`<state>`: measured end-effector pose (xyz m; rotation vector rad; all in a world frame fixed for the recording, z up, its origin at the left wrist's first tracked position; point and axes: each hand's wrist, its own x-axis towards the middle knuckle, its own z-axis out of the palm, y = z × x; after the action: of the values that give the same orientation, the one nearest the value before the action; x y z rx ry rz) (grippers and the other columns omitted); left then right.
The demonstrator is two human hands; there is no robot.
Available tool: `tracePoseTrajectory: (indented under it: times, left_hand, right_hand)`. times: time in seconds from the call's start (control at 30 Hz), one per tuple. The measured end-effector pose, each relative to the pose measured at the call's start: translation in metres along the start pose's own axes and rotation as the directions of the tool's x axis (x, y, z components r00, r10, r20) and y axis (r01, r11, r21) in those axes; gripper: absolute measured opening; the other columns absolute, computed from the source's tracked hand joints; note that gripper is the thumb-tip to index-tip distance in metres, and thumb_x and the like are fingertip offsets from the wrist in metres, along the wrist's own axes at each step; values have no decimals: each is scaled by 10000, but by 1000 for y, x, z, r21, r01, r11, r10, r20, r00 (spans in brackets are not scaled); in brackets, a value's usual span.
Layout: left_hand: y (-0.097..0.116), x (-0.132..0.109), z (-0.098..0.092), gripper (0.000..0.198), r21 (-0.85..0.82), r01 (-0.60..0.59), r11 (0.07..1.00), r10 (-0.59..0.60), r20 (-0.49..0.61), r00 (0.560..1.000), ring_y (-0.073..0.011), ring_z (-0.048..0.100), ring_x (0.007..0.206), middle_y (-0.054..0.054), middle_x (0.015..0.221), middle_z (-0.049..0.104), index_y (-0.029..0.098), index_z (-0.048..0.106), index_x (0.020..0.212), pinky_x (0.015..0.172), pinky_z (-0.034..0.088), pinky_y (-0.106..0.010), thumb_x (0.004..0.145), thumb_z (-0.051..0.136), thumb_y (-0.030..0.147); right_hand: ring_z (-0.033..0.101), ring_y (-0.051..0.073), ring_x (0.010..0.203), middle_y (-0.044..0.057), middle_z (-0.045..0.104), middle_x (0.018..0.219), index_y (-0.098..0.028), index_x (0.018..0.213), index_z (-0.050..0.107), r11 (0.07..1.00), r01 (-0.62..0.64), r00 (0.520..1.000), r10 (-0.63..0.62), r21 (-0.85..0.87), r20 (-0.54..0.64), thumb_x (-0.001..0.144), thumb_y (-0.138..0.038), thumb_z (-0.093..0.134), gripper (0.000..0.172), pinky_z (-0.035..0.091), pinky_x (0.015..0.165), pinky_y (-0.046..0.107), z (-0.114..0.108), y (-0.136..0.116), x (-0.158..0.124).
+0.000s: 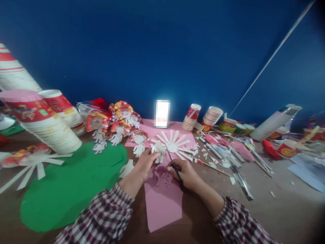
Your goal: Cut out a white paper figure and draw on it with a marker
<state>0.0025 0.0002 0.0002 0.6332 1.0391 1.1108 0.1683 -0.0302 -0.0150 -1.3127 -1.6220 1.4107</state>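
Note:
Between thumb and fingers my left hand [146, 165] holds a small white paper cutout [157, 149]. Black-handled scissors [177, 171] are in my right hand [187, 174], their blades pointing up and left near the cutout's right side. Below both hands lies a strip of pink paper [164, 211] with dark scraps or marks on its upper part. Just beyond the hands a white paper cup cut into fanned strips [172, 146] rests on more pink paper [147, 127]. Another white cutout [127, 167] lies beside my left wrist.
Green paper [76, 189] covers the left of the table, with stacked paper cups [48, 125] behind it. Several figures with red-yellow ring manes [116, 130] stand at the back. Pens [218, 152], paper scraps [213, 161] and a cutter knife [242, 183] lie to the right.

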Motion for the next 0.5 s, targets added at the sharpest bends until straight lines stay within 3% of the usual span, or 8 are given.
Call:
tracePoseTrajectory:
  times: [0.27,0.5]
  left_hand:
    - [4,-1,1,282,-22,-40,999,39,-42,998,-107,523,443,40,531,564,153,577,730,407,409,-219,507,747,185]
    - [-4,-7,5,274,40,-3,999,-3,147,989,-111,554,478,7,598,623,136,630,785,442,436,-217,557,768,202]
  right_hand:
    - [409,78,426,-61,455,507,-170,807,629,1000,1,1000,-1,7,-7,749,-386,704,236,336,407,188,0,0,1]
    - [509,97,551,-22,580,713,-182,1007,548,935,154,976,-93,321,-199,637,-388,801,493,412,483,211,1,1,7]
